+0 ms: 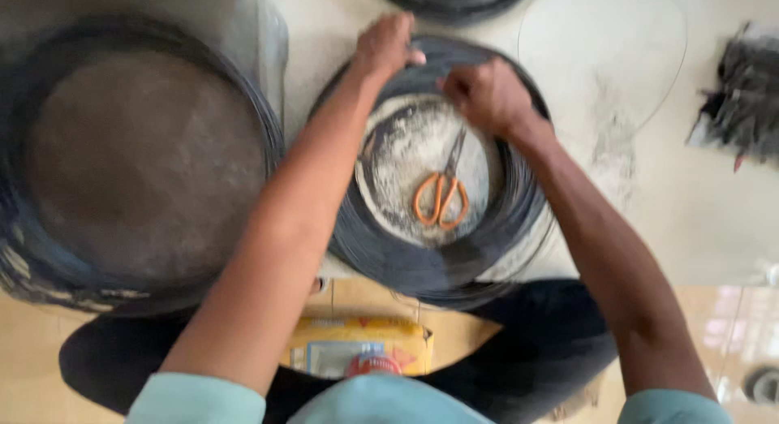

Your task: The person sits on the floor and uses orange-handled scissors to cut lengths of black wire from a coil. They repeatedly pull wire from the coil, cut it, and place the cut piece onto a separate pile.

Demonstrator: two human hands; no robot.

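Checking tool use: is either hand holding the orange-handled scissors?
No. The orange-handled scissors lie untouched inside the wire coil; left hand and right hand are up on its rim.

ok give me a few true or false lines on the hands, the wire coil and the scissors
1. Both hands are at the far rim of the wire coil. True: the left hand and right hand are both on its top edge.
2. The scissors are in the right hand. False: they lie loose on the floor inside the coil.
3. The scissors have orange handles. True.
4. A second, larger coil sits to the left. True.
5. The yellow packet lies inside the coil. False: it lies outside the coil, near the person's lap.
6. The left hand rests on the larger coil. False: it is on the smaller one.
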